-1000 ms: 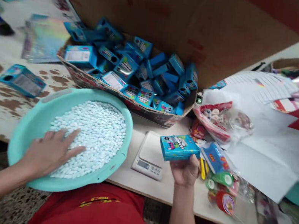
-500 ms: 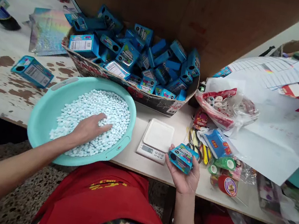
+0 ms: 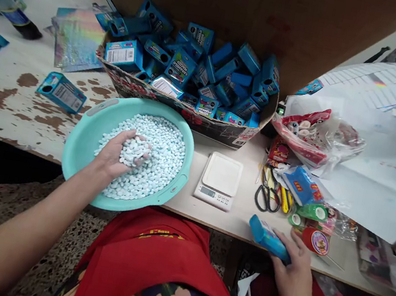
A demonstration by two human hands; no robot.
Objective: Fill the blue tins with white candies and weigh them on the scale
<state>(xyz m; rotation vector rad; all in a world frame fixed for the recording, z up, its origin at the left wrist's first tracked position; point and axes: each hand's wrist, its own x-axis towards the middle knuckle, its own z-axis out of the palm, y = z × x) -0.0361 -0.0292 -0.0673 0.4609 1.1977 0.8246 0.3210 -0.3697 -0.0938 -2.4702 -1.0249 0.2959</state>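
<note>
My left hand [image 3: 110,157] is palm up over the turquoise basin [image 3: 75,149], fingers curled around a heap of small pale candies [image 3: 133,151]. Beneath it, many more of the same candies [image 3: 164,155] cover the basin's floor. Over the table's front edge on the right, my right hand [image 3: 296,261] grips a small blue candy box [image 3: 269,238], which lies tilted in the fingers. Between the two hands a white digital scale [image 3: 222,175] has nothing on its plate.
Behind the basin, an open carton [image 3: 132,86] is piled with blue candy boxes [image 3: 180,67]. A single box [image 3: 62,92] lies left of the basin. Scissors [image 3: 268,196], green tape rolls [image 3: 315,212] and a plastic bag of sweets [image 3: 317,136] crowd the right side. A bottle [image 3: 17,19] lies at far left.
My left hand has turned from palm down in the candies to palm up with a heap in it. My right hand has moved right and down, tilting the box.
</note>
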